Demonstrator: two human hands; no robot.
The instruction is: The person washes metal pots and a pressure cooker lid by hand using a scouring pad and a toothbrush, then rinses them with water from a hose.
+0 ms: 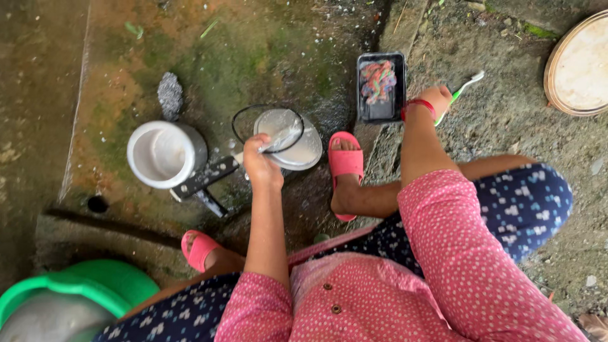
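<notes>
I squat over a wet, mossy concrete floor. My left hand (258,159) grips the edge of a round steel cooker lid (297,149) that lies on the floor, with a loose black rubber ring (244,114) lying over it. To its left a steel cooker pot (163,154) stands upright with its black handles (206,178) pointing toward my hand. Farther right, beside a black tray (380,111) that holds a colourful scrubber (378,80), my right hand (434,101) is closed on a green and white toothbrush (467,84).
A grey steel-wool pad (170,95) lies beyond the pot. A green tub (76,288) sits at the lower left, near a drain hole (97,204). A round rimmed tray (579,63) rests at the upper right. My feet in pink sandals (345,164) flank the lid.
</notes>
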